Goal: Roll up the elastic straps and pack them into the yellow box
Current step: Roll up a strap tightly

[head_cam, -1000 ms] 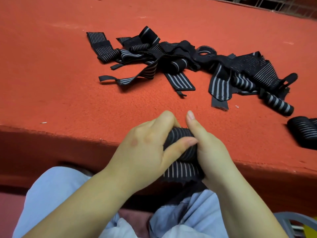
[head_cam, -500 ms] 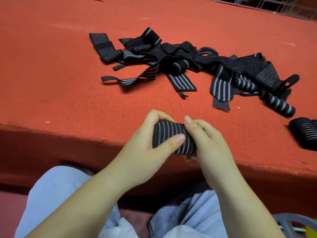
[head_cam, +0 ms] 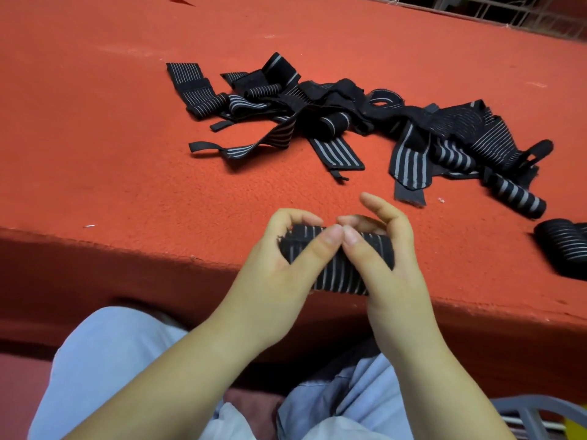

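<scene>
At the carpet's (head_cam: 127,185) near edge I see both hands, left hand (head_cam: 279,274) and right hand (head_cam: 384,265), pinching the strap roll (head_cam: 341,271); slackened thumbs would likely let it unwind.

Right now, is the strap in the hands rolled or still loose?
Rolled. The strap forms a thick bundle pinched between left hand and right hand, no loose tail visible; its underside is hidden.

An orange-red felt-covered table (head_cam: 95,160) was seen filling most of the view, pale blue trousers (head_cam: 104,369) were shown below its near edge, a grey metal frame (head_cam: 536,414) was glimpsed at the lower right, and wire grating (head_cam: 508,11) was visible beyond the far edge.
</scene>
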The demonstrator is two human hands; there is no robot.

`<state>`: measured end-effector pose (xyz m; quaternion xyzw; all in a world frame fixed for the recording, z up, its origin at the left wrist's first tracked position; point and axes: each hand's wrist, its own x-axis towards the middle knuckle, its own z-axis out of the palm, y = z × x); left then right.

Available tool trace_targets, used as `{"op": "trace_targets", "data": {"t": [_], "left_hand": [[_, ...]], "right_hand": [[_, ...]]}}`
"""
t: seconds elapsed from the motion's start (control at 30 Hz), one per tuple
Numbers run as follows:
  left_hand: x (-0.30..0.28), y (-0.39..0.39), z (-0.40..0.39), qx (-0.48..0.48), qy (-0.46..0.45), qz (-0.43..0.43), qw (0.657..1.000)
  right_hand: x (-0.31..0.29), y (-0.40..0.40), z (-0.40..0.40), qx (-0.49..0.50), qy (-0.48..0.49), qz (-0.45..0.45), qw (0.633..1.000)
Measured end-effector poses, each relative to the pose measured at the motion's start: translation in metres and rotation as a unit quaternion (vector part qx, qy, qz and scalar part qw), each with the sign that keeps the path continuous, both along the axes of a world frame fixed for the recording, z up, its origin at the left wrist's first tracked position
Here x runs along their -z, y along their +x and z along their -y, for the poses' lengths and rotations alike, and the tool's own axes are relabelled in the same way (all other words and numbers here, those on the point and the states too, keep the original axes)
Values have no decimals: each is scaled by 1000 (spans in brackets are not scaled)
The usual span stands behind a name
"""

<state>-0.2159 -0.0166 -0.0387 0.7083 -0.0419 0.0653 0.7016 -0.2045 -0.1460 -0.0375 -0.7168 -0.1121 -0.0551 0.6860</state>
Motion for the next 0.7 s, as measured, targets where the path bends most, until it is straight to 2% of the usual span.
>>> {"op": "trace_targets", "data": {"t": [0.17, 0.4, 0.5, 0.6, 0.63, 0.7], "left_hand": [[0, -3, 8, -41, 38, -11, 998], [-1, 1, 6, -60, 81, -20, 995], [3, -1, 8, -86, 82, 3, 993], [4, -2, 5, -112, 160, 55, 979], [4, -3, 3, -115, 179, 67, 975], [2, -4, 3, -109, 173, 60, 977]], "right_hand": [[7, -1, 1, -29, 38, -34, 998], [4, -3, -3, -4, -7, -10, 1000], [4, 2, -5, 19, -22, -95, 995], [3, 4, -6, -43, -11, -201, 978], [4, 3, -6, -44, -6, -199, 979], [9, -1, -7, -6, -1, -116, 993]]}}
